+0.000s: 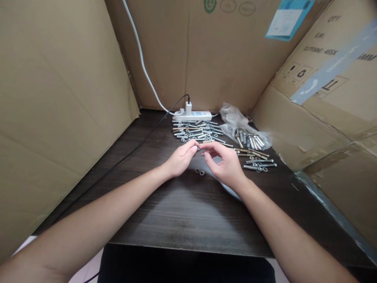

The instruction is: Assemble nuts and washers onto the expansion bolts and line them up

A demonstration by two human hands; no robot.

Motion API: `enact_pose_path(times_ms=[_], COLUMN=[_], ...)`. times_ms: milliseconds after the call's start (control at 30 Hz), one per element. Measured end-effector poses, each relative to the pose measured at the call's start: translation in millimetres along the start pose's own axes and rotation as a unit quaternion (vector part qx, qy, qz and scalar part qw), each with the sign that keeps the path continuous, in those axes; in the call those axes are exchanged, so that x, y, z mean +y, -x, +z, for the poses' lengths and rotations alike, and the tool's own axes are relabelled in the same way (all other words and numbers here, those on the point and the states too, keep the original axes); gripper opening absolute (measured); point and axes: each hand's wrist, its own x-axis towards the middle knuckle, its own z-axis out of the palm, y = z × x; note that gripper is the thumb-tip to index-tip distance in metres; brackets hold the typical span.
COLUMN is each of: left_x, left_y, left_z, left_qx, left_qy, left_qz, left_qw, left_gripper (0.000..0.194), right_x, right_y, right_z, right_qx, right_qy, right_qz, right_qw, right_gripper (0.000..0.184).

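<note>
My left hand (182, 159) is closed, thumb against curled fingers, pinching a small metal piece (198, 149) whose tip barely shows; its kind is hidden. Close against it, my right hand (220, 161) has its index finger bent to the same piece and its thumb just below. What the right fingers hold is hidden. On the dark table below the hands lie a ring (197, 170) and a flat washer (202, 173). Just beyond the hands spread rows of bolts (194, 133) with nuts and washers among them.
Behind the bolts lies a white power strip (193, 116) with a plugged charger (188, 107); a black cable (132, 151) runs left. A clear plastic bag (232, 114) with metal sleeves (250, 139) sits back right. More bolts (259, 163) lie right. Cardboard walls (188, 55) enclose the table.
</note>
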Motion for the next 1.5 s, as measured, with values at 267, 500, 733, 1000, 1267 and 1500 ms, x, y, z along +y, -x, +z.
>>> enact_pose_path(times_ms=[267, 500, 733, 1000, 1267, 1500], left_x=[-4, -1, -1, 6, -4, -5], left_y=[-1, -3, -4, -3, -2, -3], left_z=[0.1, 0.7, -0.5, -1.7, 0.9, 1.5], left_qx=[0.040, 0.030, 0.009, 0.004, 0.009, 0.004], left_qy=[0.047, 0.058, 0.031, 0.012, 0.056, 0.114], left_qz=[-0.022, -0.006, 0.019, 0.008, -0.036, -0.070], left_qw=[0.998, 0.998, 0.999, 1.000, 0.998, 0.991], left_gripper=[0.027, 0.025, 0.028, 0.027, 0.028, 0.032], right_x=[-3, 1, 0, 2, 5, 2], right_y=[3, 2, 1, 1, 1, 1], right_z=[2, 2, 1, 2, 2, 1], right_qx=[0.000, 0.005, 0.011, 0.024, 0.013, 0.003], right_qy=[-0.028, -0.040, -0.004, 0.015, 0.011, 0.014], right_qz=[0.010, 0.012, -0.003, -0.009, -0.014, -0.031], right_qw=[1.000, 0.999, 1.000, 1.000, 1.000, 0.999], right_gripper=[0.020, 0.019, 0.023, 0.031, 0.032, 0.030])
